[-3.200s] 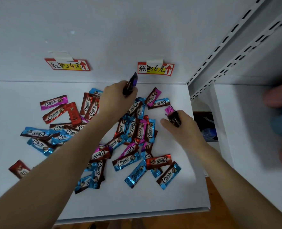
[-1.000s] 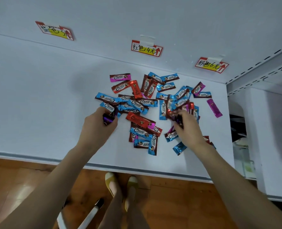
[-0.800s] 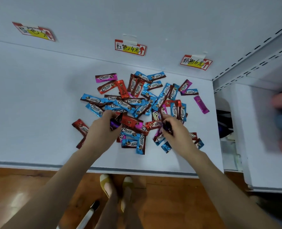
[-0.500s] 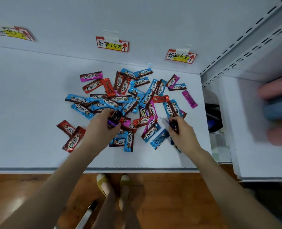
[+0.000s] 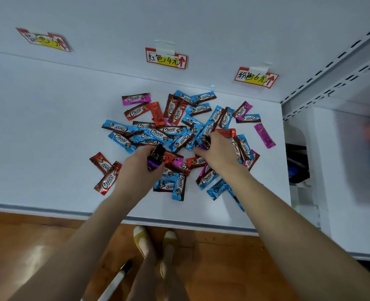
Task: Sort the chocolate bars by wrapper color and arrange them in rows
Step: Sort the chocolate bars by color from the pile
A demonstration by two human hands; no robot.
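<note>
A loose heap of Choco bars in blue, red and pink wrappers [image 5: 173, 132] lies on the white shelf [image 5: 38, 127]. My left hand [image 5: 140, 168] grips a purple-wrapped bar [image 5: 154, 158] at the heap's near left side. My right hand [image 5: 217, 152] holds another purple-wrapped bar [image 5: 204, 143] over the heap's middle right. Two red bars [image 5: 105, 172] lie apart at the left. A single pink bar [image 5: 264, 135] lies alone at the right.
Three handwritten price tags hang on the back wall: one at the left [image 5: 44, 40], one in the middle [image 5: 166, 58], one at the right [image 5: 256, 78]. A slotted shelf upright [image 5: 331, 68] bounds the right. Wooden floor and my feet [image 5: 155, 246] show below the shelf edge.
My right hand moved up and left onto the heap's middle with its bar. My left hand stayed at the heap's near left, still holding its purple bar. The camera shifted slightly.
</note>
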